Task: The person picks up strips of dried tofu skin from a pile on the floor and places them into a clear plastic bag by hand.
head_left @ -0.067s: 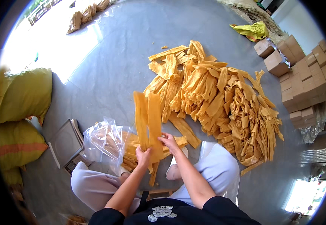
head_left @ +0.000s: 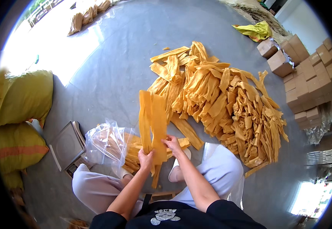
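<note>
Your left hand [head_left: 146, 159] is gripping the yellow strips [head_left: 158, 120] near their lower ends, and your right hand [head_left: 171, 144] is pinching their right edge, beside the clear bag [head_left: 105, 144]. They're looking light, semi-stiff and tearable, probably suiting gentle, low holds.

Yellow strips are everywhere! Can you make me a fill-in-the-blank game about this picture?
1. At the raised yellow strips, the left hand is ____ (higher/lower) in the picture than the right hand.
2. The big pile lies on the grey ____.
3. The scale is on the ____ (left/right) of the clear bag.
4. The stacked boxes are coloured ____.

Missing words: lower; floor; left; brown.
</note>
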{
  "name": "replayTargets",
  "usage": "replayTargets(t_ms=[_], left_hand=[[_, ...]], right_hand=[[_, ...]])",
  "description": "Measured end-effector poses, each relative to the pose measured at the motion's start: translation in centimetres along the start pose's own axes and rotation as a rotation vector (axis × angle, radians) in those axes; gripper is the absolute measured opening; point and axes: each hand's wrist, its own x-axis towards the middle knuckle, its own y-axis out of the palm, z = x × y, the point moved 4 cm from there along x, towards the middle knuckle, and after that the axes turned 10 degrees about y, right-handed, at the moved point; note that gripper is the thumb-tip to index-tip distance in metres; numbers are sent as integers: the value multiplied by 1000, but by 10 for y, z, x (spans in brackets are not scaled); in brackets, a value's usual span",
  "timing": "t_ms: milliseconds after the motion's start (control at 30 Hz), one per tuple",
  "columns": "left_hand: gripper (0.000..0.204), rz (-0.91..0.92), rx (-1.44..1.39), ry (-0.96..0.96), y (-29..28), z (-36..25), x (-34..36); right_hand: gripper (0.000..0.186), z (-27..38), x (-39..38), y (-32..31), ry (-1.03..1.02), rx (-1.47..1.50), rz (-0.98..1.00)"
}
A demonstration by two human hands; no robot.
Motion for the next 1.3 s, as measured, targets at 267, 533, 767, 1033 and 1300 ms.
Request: replayTargets(t_ms=[267, 533, 767, 1033, 1300], left_hand=[[12, 250, -204, 16, 30, -47, -41], [12, 452, -196, -2, 26, -77, -54], [27, 768, -83, -71, 15, -80, -83], [46, 904, 321, -298, -21, -60, -81], [38, -65, 1481, 547, -91, -104, -4]], right_hand=[[48, -21, -46, -42, -332, -530, -751], [52, 67, -132, 3, -343, 172, -16], [32, 67, -147, 18, -259, -242, 240], [44, 35, -153, 46, -7, 32, 539], [55, 2, -127, 5, -89, -138, 208]])
